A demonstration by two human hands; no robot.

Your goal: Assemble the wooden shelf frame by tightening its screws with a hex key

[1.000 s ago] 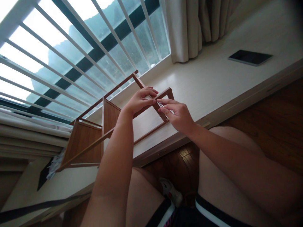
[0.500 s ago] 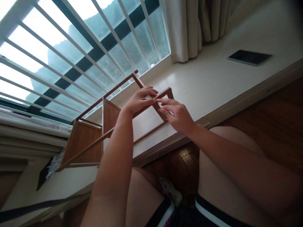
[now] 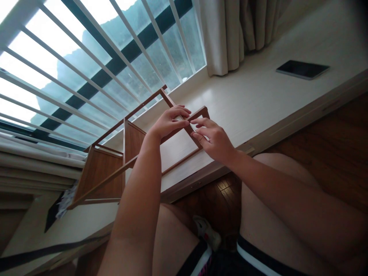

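Our left grip [image 3: 171, 122] clamps brown open wooden frame [image 3: 134, 142] between edges of white window ledge [image 3: 238, 99]; right grip [image 3: 215, 141], we can't tell.

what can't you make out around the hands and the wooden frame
In the head view:
Whether the right hand grips anything: its own fingers hide it.
Part of the wooden frame: hidden behind the left forearm.
Crumpled thing at far left: too small to identify.
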